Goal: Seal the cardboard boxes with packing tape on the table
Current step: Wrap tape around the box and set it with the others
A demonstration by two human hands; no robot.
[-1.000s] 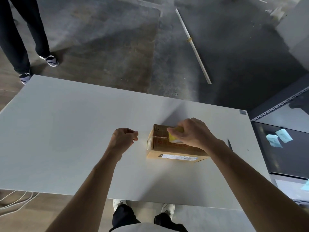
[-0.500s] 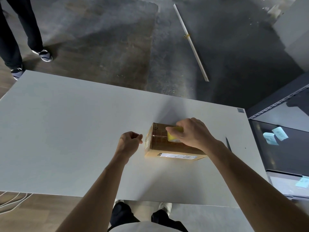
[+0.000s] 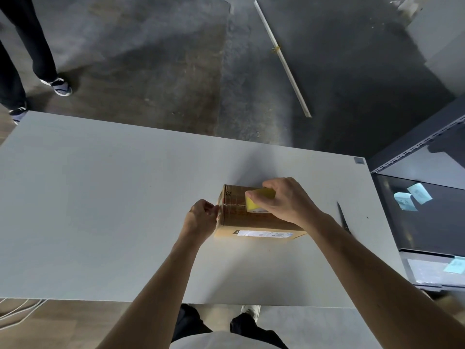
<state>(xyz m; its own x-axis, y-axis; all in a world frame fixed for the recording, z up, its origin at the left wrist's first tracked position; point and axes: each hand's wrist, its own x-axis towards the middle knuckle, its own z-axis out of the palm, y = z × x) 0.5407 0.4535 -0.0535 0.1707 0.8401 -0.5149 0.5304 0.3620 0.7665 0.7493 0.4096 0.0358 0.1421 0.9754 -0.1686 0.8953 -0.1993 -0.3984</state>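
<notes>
Box (image 3: 251, 222) apparently against left fingers (image 3: 210, 209)

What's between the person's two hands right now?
In the head view, the left end of the cardboard box lies between them, seemingly with a tape strip stretched over it from the left hand to the yellow tape roll in the right hand.

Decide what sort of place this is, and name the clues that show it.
Most likely a storeroom or small warehouse packing area: a bare, stained concrete floor, dark metal shelving on the right, and a plain white table holding a cardboard box being taped.
</notes>
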